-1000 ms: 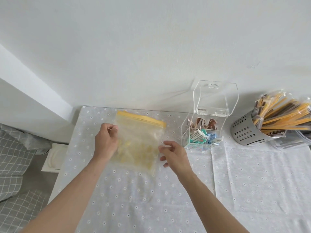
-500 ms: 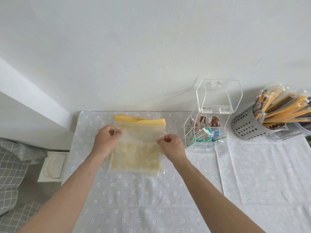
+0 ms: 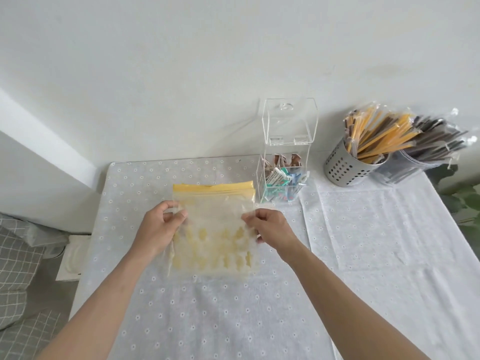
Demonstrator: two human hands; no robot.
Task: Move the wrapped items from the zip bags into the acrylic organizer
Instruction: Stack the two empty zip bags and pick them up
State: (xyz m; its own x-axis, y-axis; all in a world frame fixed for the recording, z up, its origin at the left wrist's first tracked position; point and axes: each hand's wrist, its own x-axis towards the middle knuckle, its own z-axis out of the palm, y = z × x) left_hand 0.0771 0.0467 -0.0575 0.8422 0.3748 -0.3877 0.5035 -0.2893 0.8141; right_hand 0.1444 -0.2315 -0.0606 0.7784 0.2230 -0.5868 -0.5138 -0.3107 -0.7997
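A clear zip bag (image 3: pixel 214 224) with a yellow zip strip and a pale yellow print lies flat on the dotted tablecloth, seemingly on top of more bags of the same kind. My left hand (image 3: pixel 161 224) pinches its left edge and my right hand (image 3: pixel 267 227) pinches its right edge. Whether anything is inside the bag I cannot tell. The acrylic organizer (image 3: pixel 284 162) stands just right of the bag with its lid flipped up; brown wrapped items fill its back compartment, teal, white and blue ones the front.
A perforated metal cup (image 3: pixel 345 166) full of wrapped yellow and brown sticks stands at the back right, with a clear bag of more sticks (image 3: pixel 426 152) leaning beside it. A white cloth (image 3: pixel 376 229) covers the table's right half. The table's left edge drops to a grey checked cushion (image 3: pixel 18 268).
The bag was held up tilted by my left hand; now it lies squared flat on the table and both hands pinch its side edges. My view has shifted closer.
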